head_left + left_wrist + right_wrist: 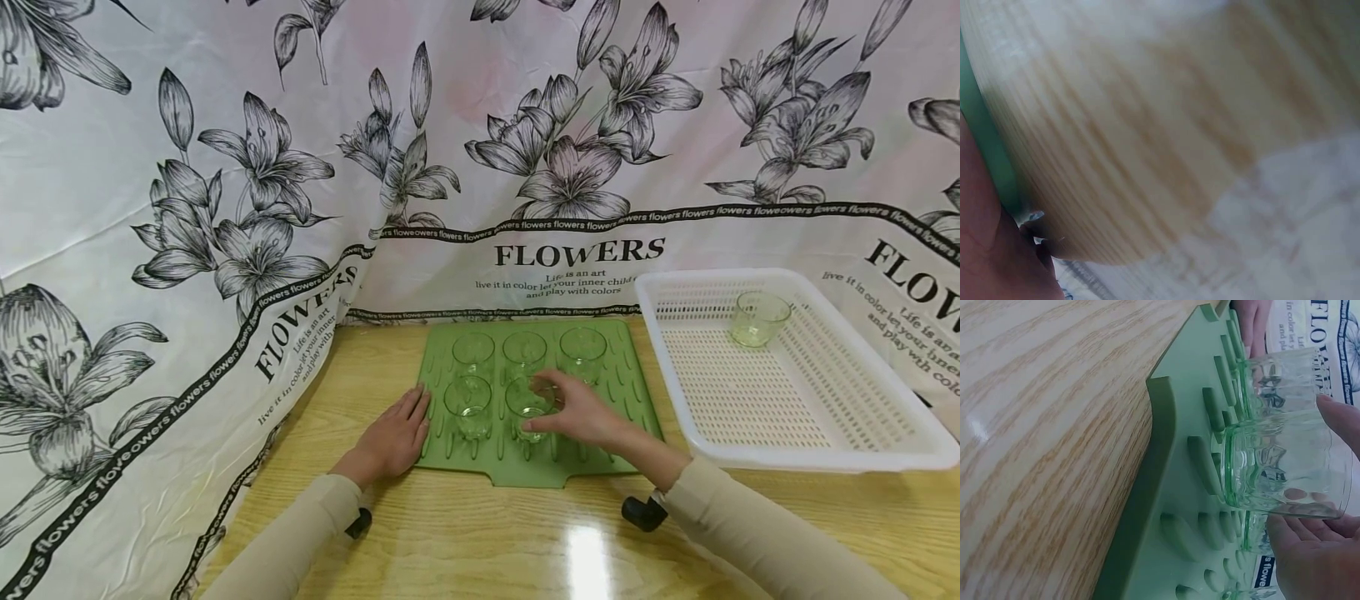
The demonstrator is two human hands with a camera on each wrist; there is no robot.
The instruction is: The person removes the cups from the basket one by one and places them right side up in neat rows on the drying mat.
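A green drying mat [633, 392] with raised ridges lies on the table. Several clear green-tinted glasses stand on it in two rows. At the front middle, my right hand [581, 412] has its thumb and curled fingers round a drinking glass [1285, 465], which stands upright on the mat. Beside that one, to its left, is another front glass [468, 408]. My left hand [397, 433] lies on the table with its fingers fairly straight, fingertips at the mat's left edge. Only part of the left hand [985, 250] shows in the left wrist view.
To the right stands a white perforated plastic basket [712, 454] with one glass [761, 319] inside, near its back. A floral cloth [420, 275] hangs behind and left of the wooden table [487, 542]. The mat has a tab at its front edge.
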